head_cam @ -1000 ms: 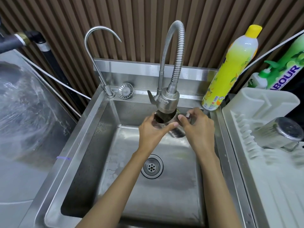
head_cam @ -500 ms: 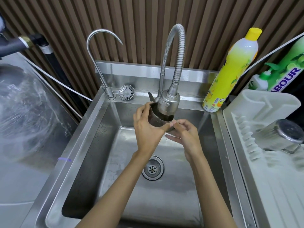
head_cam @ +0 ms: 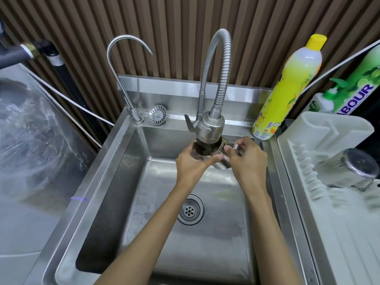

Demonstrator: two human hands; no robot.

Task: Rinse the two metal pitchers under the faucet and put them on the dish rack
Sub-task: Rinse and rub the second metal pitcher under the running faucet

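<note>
Brown vertical slats back a stainless steel sink [head_cam: 98,202] with a round drain [head_cam: 190,209] in its floor. Over the basin's rear edge, the flexible steel faucet [head_cam: 209,128] points into a small metal pitcher [head_cam: 207,150] held right beneath it. The left hand [head_cam: 192,166] wraps the pitcher's body; the right hand [head_cam: 246,161] pinches its handle. On the white plastic dish rack [head_cam: 329,202] along the sink's right edge, a second metal pitcher [head_cam: 345,168] lies tilted, base showing. A yellow detergent bottle [head_cam: 287,89] stands at the sink's back right corner.

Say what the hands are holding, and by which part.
A metal pitcher under the faucet head: left hand wraps its body, right hand pinches its handle.
</note>
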